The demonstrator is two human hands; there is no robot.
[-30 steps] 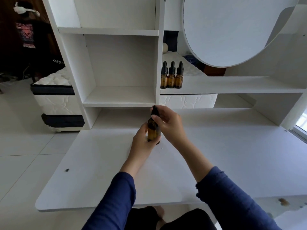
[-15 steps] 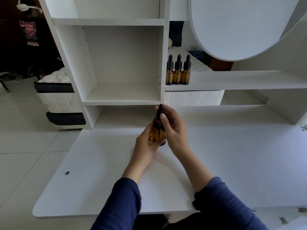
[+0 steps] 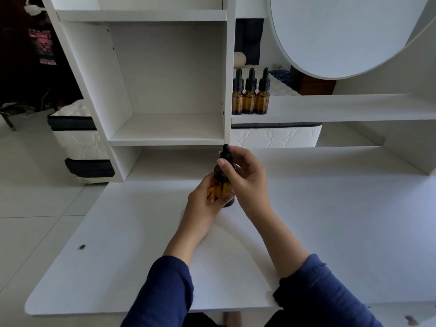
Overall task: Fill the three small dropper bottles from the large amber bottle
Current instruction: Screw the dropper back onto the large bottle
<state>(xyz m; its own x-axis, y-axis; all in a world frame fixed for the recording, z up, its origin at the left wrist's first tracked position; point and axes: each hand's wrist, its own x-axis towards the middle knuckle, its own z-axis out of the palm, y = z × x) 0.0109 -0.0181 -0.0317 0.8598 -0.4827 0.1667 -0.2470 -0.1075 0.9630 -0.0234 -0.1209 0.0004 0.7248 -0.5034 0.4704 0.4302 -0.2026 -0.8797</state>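
White desk at frame centre: left hand grips the amber bottle, right hand pinches its black dropper cap. Three small bottles stand on the shelf above.

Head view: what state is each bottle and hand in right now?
Large amber bottle: upright, dropper cap on, held in both hands.
Three small dropper bottles: capped, upright, in a row on the shelf.
Left hand: grips the large bottle's body.
Right hand: curled round its dropper cap.
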